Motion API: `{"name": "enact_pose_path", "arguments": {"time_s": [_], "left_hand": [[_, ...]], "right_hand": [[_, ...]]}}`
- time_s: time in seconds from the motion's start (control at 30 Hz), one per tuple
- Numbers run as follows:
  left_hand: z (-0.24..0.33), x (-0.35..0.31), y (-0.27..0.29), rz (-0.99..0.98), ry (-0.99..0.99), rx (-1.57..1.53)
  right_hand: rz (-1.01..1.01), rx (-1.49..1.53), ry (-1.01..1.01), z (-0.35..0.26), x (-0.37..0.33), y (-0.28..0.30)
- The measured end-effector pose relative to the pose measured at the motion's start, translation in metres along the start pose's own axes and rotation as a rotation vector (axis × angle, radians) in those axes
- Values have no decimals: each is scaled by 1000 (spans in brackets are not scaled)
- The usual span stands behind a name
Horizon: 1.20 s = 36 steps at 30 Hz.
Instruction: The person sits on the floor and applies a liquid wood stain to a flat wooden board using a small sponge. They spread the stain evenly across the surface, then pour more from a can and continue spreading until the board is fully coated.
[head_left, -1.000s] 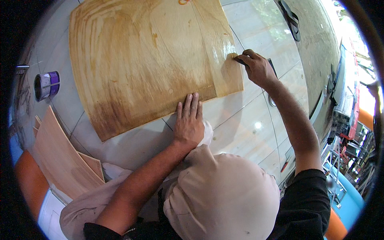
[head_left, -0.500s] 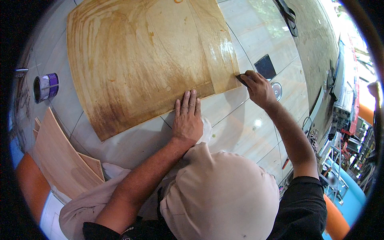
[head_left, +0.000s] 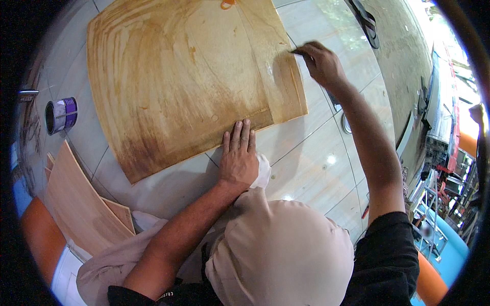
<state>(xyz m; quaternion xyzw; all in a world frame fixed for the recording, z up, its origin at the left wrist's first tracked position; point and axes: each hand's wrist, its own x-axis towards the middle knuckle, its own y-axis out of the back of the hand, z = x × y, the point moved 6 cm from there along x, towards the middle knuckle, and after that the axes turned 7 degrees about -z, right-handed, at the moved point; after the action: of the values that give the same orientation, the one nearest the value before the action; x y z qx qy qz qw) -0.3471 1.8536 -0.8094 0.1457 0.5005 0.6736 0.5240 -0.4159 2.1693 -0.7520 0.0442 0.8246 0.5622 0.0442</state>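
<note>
Left hand (head_left: 239,155) lies flat on the plywood sheet's (head_left: 184,76) near edge; right hand (head_left: 320,64) pinches a small tool at its right edge.

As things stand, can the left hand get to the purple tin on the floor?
Probably yes. The left hand lies flat on the near edge of the plywood sheet; the purple tin stands off the sheet's left edge, with only bare tile floor between. It looks a long stretch, though.

Plywood sheet (head_left: 189,81) cut off at the top edge — small dark tool in the right hand (head_left: 321,64) too small to tell, tin (head_left: 60,115) contents unreadable, left palm (head_left: 239,158) hides the sheet's near edge.
</note>
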Motion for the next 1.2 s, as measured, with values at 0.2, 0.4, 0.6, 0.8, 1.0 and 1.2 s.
{"name": "enact_pose_path", "arguments": {"time_s": [0.2,0.4,0.6,0.8,1.0,1.2], "left_hand": [[-2,0,0,-16,19,-29],[-3,1,-3,4,16,-29],[-3,0,-3,-27,4,-33],[-7,2,2,-8,-18,-101],[-18,-1,13,127,-23,-404],[-43,-21,33,465,-60,-874]], "right_hand": [[-84,-125,39,-10,10,-23],[-201,-90,-34,-43,-76,-27],[-76,19,-355,-58,-142,-37],[38,24,-691,-69,-156,-55],[64,68,-665,-115,-141,-72],[17,212,-611,-175,-121,-92]]}}
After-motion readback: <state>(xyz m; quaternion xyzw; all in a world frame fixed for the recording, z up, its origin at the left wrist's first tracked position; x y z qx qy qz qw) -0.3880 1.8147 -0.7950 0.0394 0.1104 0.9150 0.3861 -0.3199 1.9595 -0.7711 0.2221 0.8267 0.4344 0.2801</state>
